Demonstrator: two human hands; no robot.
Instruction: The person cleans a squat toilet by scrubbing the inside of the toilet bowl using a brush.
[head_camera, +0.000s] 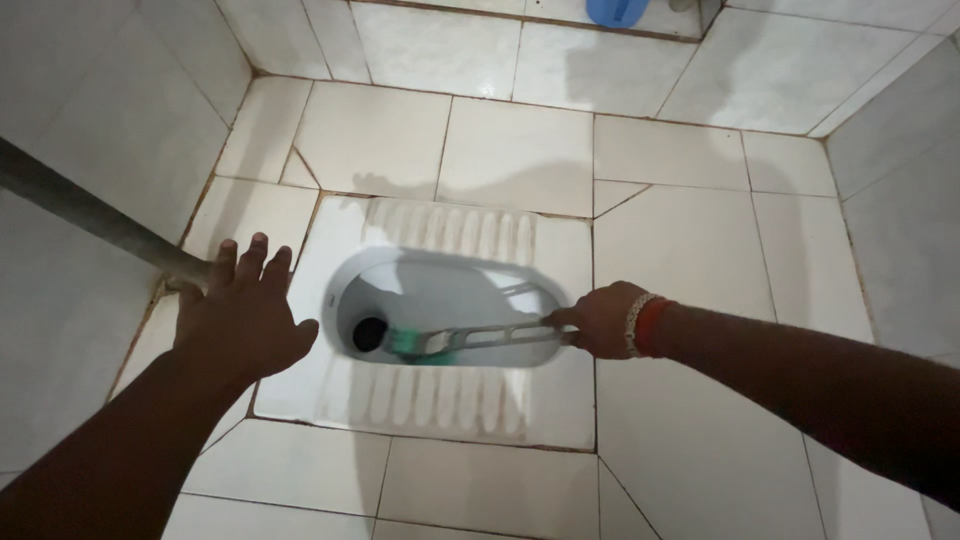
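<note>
A white squat toilet pan (560, 250) is set into the tiled floor, with ribbed foot rests on both long sides. My right hand (603, 319) grips the grey handle of a toilet brush (470, 340); its green bristle head lies inside the bowl, beside the dark drain hole (369, 333). A beaded and a red band circle that wrist. My left hand (243, 310) hovers with fingers spread over the pan's left edge, holding nothing, close to the base of a grey pipe.
A grey pipe (90, 215) runs down the left wall to the floor. White tiled walls close in on left and right. A blue plastic object (615, 10) sits at the far top edge. Pale floor tiles (690, 440) surround the pan.
</note>
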